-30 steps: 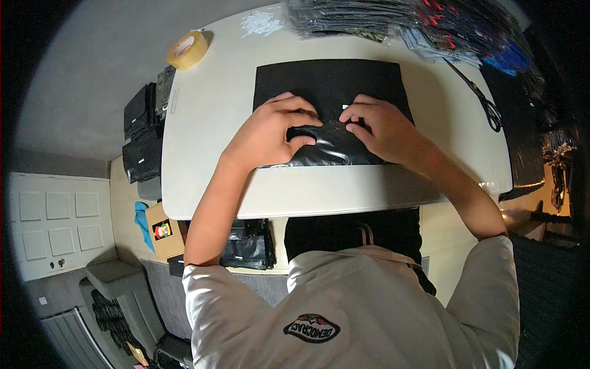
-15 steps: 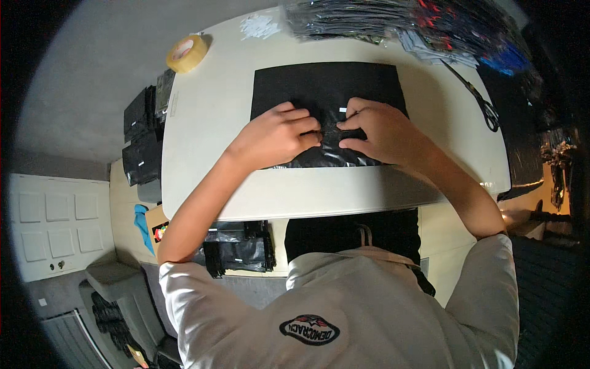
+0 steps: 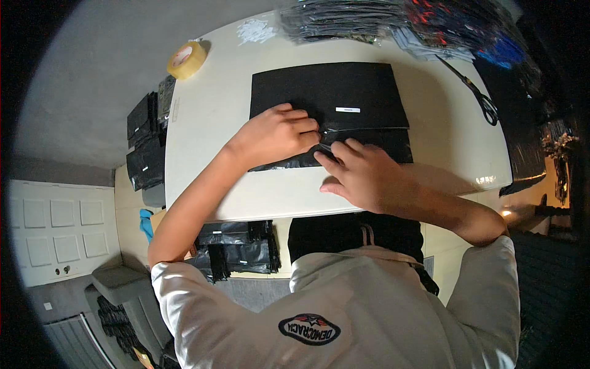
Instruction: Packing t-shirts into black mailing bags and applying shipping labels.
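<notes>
A flat black packet [image 3: 295, 86] lies on the white table in front of me, matte over its upper part, with a small white label. Its lower strip is shiny plastic, and a fold edge runs across between the two parts. My left hand [image 3: 279, 135] is closed, its curled fingertips on that edge near the middle. To the right of them, my right hand [image 3: 365, 175] reaches over the shiny strip with its fingers stretched and the thumb apart. Its fingertips are by the fold.
A tape roll [image 3: 187, 59] and white slips [image 3: 255, 31] lie toward the table's far left. Bagged dark garments [image 3: 338, 21] are piled along the far edge. Scissors [image 3: 473, 92] rest at the right. More black packets [image 3: 243, 246] are stacked below the table's near edge.
My right hand has moved down toward me from the upper part of the packet, uncovering the label and the fold edge. The left hand has stayed almost in place.
</notes>
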Demonstrator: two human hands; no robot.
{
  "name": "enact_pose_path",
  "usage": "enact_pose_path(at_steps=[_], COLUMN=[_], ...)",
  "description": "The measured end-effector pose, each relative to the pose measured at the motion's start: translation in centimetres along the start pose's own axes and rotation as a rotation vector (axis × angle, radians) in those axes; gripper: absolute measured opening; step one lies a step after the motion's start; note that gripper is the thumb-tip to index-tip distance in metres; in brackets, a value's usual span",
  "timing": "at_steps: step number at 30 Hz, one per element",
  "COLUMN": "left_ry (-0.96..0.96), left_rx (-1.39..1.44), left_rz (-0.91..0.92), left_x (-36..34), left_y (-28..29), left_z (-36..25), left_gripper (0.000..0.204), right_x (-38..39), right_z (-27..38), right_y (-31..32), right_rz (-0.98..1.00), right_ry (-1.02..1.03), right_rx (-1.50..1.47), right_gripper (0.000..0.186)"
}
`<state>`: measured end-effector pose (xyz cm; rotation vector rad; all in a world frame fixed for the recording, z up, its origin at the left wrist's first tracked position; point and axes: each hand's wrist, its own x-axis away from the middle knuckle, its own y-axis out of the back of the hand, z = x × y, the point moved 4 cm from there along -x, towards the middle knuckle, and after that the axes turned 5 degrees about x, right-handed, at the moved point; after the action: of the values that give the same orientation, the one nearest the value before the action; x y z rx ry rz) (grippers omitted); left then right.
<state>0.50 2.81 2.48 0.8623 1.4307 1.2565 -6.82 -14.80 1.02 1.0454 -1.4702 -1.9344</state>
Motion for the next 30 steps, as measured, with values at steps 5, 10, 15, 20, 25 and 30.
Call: enact_pose_path(at_steps=[5,10,15,20,25,30], left_ry=[0.060,0.083,0.117,0.213,0.259,0.288], left_rx=[0.117,0.252,0.349,0.434,0.487,0.502], left_rz=[0.057,0.063,0.072,0.098,0.093,0.095], left_x=[-0.5,-0.9,-1.2,-1.6,-2.1,-2.3], left_y=[-0.1,0.1,0.1,0.3,0.6,0.6], left_z=[0.5,1.3,2.0,2.6,2.7,2.7], left_gripper=[0.016,0.017,0.018,0.019,0.017,0.017], right_x=[0.4,0.4,0.3,0.2,0.1,0.0], right_z=[0.3,0.3,0.0,0.0,0.0,0.0], right_y=[-1.0,-1.6,-1.4,-0.9,-0.8,-0.8], right_rz=[0.005,0.035,0.054,0.089,0.164,0.149], right_ry=[-0.002,-0.006,-0.004,-0.019,-0.006,-0.002], right_rx=[0.050,0.000,-0.029,-0.053,-0.044,-0.053], right_gripper=[0.067,0.077,0.078,0.080,0.082,0.083])
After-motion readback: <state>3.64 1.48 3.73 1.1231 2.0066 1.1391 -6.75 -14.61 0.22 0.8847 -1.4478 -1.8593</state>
